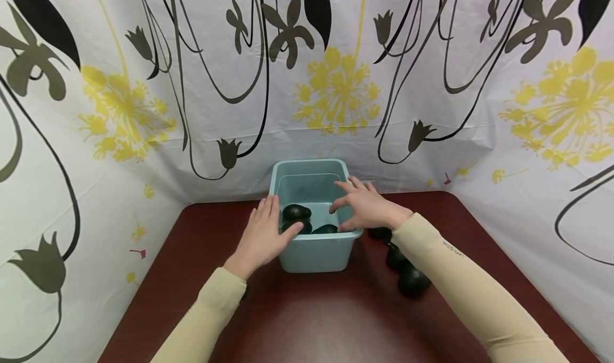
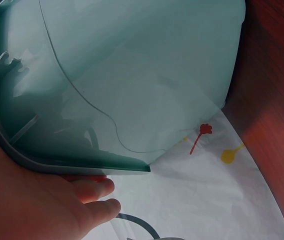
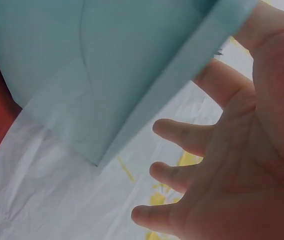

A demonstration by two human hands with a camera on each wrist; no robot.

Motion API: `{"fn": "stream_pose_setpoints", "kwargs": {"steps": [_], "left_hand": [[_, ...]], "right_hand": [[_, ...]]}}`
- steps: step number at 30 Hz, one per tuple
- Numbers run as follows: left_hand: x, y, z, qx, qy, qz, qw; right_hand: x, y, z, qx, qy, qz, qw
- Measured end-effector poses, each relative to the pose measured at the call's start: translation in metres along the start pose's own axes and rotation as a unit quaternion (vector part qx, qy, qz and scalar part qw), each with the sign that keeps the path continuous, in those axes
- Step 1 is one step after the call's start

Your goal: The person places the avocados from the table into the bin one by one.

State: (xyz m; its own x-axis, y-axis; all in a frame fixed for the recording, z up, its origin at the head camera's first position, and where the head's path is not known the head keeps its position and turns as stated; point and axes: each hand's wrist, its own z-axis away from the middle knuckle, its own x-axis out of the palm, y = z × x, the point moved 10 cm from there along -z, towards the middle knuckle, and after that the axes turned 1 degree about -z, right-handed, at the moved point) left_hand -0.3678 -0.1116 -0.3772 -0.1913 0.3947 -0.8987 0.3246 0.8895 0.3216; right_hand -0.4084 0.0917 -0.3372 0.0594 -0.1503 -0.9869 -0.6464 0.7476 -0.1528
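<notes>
A light blue plastic bin (image 1: 314, 253) stands on the table, with dark green avocados (image 1: 296, 212) grouped toward its near left side. My left hand (image 1: 261, 238) lies along the bin's left rim, fingers straight and thumb reaching over the near edge. In the left wrist view the left hand (image 2: 37, 200) is right against the rim of the bin (image 2: 147, 75). Over the right rim is my right hand (image 1: 366, 206), fingers spread, holding nothing. The right wrist view shows the right hand (image 3: 217, 165) with fingers apart beside the bin wall (image 3: 42, 60).
Several more avocados (image 1: 413, 280) lie on the dark red table (image 1: 316, 320) right of the bin, partly hidden under the right forearm. A small dark thing (image 1: 245, 292) peeks out beside the left wrist. A floral-patterned white cloth (image 1: 316, 139) hangs behind the table.
</notes>
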Motion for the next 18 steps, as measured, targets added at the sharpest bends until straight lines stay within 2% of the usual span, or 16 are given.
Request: {"fn": "stream_pose_setpoints", "kwargs": {"steps": [10,18], "left_hand": [[-0.002,0.001,-0.001,-0.002,-0.002,0.003,1.0],[-0.001,0.002,0.001,0.003,0.004,0.01,0.9999]], "right_hand": [[-0.026,-0.005,0.011,-0.017,0.044,0.004,0.9989],[-0.036,-0.005,0.024,-0.019,0.065,0.01,0.9977]]}}
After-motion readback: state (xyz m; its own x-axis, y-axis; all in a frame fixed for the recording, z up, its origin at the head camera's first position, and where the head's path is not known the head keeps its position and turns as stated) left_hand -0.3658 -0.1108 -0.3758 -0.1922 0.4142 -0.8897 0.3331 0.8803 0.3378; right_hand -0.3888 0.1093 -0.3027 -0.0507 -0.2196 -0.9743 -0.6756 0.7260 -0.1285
